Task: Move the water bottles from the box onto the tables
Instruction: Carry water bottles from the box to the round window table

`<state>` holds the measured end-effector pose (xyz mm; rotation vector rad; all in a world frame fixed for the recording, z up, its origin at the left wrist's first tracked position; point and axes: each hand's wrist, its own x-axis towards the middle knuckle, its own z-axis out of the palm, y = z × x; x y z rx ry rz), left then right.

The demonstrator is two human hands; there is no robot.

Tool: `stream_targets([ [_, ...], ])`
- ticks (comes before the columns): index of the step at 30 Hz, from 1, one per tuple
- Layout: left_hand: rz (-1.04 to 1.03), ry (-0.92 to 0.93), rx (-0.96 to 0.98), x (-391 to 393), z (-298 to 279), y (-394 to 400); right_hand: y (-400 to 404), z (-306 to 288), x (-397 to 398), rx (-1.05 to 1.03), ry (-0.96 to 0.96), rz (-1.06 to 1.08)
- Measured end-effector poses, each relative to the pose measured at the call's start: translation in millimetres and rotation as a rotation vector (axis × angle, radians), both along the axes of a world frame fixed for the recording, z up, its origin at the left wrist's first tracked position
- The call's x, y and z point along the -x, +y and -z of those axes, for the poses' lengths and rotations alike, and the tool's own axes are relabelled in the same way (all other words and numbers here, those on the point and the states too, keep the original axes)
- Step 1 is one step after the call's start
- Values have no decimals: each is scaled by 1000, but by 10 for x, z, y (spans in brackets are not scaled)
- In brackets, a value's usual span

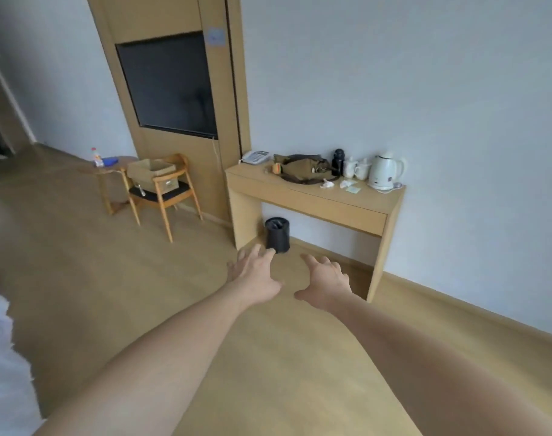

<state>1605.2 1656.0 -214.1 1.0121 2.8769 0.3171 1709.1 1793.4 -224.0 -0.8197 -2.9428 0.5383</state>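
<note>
**Head cam check: both hands empty, box over on the chair**

Head view has both arms stretched out in front of me over the pale wood-look floor. My left hand (256, 275) is spread, fingers relaxed, holding nothing. My right hand (326, 286) is the same, loosely spread and empty.

The open brown cardboard box (152, 173) sits on the black seat of the light wooden chair (166, 199), well apart from my hands. I can't see into it from here, so no idea how many bottles are left. One clear plastic water bottle with a red cap (96, 157) already stands on the small round wooden side table (111, 166) just beside the chair. The long pale wooden desk (312, 199) against the wall is cluttered: an olive fabric bag, a white electric kettle (384, 171), cups, a phone.

My guess on handling: full bottles will be moderately heavy, smooth and a bit slippery, with thin walls that dent if squeezed. I'd wrap around the middle, not pinch the cap. The cardboard looks soft-sided, so I'd lift straight up to avoid snagging the flaps.
</note>
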Motion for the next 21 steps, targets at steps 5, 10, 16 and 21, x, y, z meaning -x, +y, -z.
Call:
stream_targets([
  [5,-176,4,29,1061,-12,8,218,-12,1344,7,-8,-169],
  [10,-336,-11,29,2027,-146,0,315,-140,2592,-18,-18,-332],
  [16,-471,-26,88,3008,-101,-361,-11,-92,3846,-38,-52,-491],
  [21,-533,-16,67,3998,-12,-796,-507,22,4926,-26,-73,-570],
])
